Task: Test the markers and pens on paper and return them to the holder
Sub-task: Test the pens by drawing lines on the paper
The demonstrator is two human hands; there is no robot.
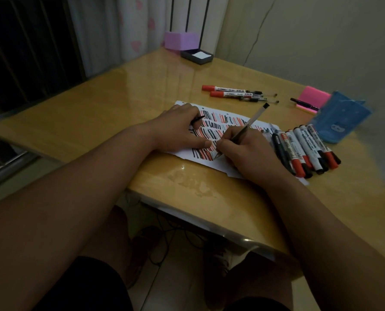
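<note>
1. Left hand [180, 129] pins the paper [223, 166], fingers curled round a small black piece [198, 119], likely a cap.
2. Right hand [247, 151] pinches the pen [248, 123] low on the barrel, tip on the paper. I judge it light, stiff and slick.
3. Markers [308, 149] lie just right of the paper, with the holder [341, 122] beyond.

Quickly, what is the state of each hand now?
Left hand: on the paper, fingers curled round a black cap.
Right hand: grips a pen, tip on the paper.

Pen [252, 121] in right hand [247, 153], tip on paper [221, 163]
</note>
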